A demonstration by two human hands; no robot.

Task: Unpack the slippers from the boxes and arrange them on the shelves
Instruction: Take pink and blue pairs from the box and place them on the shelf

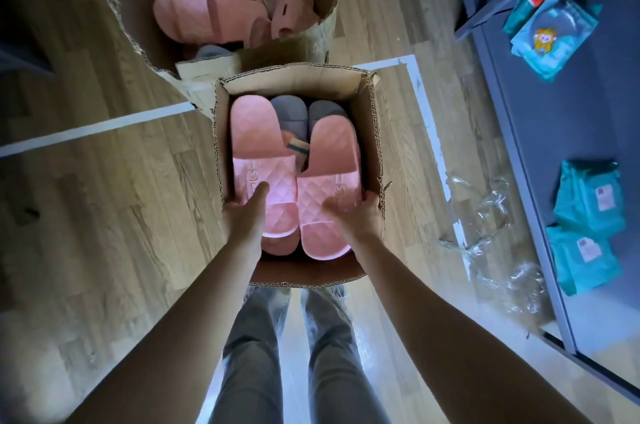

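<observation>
Right of the open cardboard box at your feet stands the dark shelf, and beyond that box sits a torn second box heaped with slippers. Inside the near box, a pink pair lies on top of grey slippers. Your left hand and right hand each grip one pink slipper at the strap, fingers curled round its outer edge.

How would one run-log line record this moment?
phase: unpack | left hand: holds left pink slipper | right hand: holds right pink slipper | place: inside near box
</observation>
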